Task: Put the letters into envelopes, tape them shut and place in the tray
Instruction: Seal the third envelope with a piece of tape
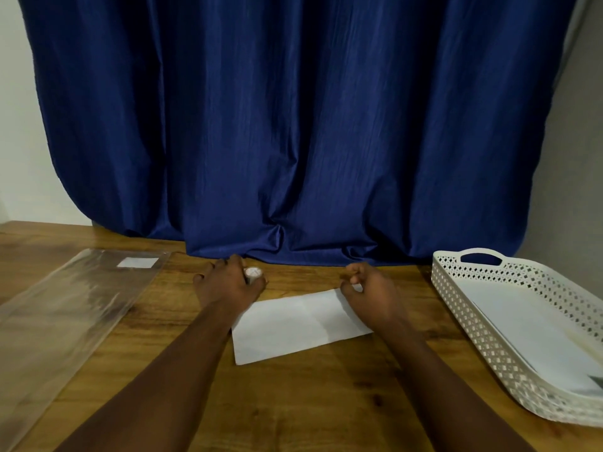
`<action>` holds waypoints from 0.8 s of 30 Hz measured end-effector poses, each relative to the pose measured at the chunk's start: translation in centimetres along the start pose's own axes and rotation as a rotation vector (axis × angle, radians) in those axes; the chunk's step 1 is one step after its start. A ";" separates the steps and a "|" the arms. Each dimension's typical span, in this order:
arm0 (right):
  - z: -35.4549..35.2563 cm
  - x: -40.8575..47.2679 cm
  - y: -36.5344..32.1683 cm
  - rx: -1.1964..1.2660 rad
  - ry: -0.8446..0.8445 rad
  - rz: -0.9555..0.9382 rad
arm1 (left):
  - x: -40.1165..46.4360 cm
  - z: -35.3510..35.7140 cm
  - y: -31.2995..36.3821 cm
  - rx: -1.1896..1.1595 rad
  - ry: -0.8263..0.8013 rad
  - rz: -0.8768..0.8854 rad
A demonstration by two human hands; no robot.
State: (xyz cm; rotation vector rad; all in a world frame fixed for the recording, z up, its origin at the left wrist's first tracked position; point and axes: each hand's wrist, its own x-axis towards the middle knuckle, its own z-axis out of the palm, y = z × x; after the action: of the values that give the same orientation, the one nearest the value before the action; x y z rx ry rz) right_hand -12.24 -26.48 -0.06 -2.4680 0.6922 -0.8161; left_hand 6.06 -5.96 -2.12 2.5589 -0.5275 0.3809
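A: Envelope (pixel 301 324) flat on table (pixel 293 402), between the wrists. Long axis 8 to 2 o'clock, far-right corner raised toward the curtain (pixel 293 125).

B: Hands?

A: Apart. Left hand (pixel 228 283) at 10 o'clock, curled round a tape roll (pixel 254 273). Right hand (pixel 368 288) at the envelope's 2 o'clock corner, fingertips pinched; likely a tape end, too small to tell.

B: Tray (pixel 456 308)?

A: 3 o'clock, white sheets inside. Right hand nearer.

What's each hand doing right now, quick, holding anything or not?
Left hand: grips the tape roll beyond the envelope.
Right hand: fingers curled, pinching something small and pale at the envelope's far right corner; probably tape, cannot be told.
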 end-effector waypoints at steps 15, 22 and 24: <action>-0.9 -0.2 -2.7 0.789 -0.164 0.047 | -3.3 -1.8 5.8 -0.933 -0.329 0.450; -1.1 -0.6 -3.0 0.820 -0.253 0.079 | -4.5 -1.6 6.8 -1.267 -0.520 0.269; -1.2 -0.7 -3.0 0.812 -0.236 0.066 | -4.5 -1.6 6.7 -1.273 -0.526 0.252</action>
State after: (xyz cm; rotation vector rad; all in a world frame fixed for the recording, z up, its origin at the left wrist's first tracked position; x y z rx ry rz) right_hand -12.53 -24.12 2.17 -1.7488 0.2677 -0.6012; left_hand -1.10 -9.19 0.38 1.3127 -0.8969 -0.4612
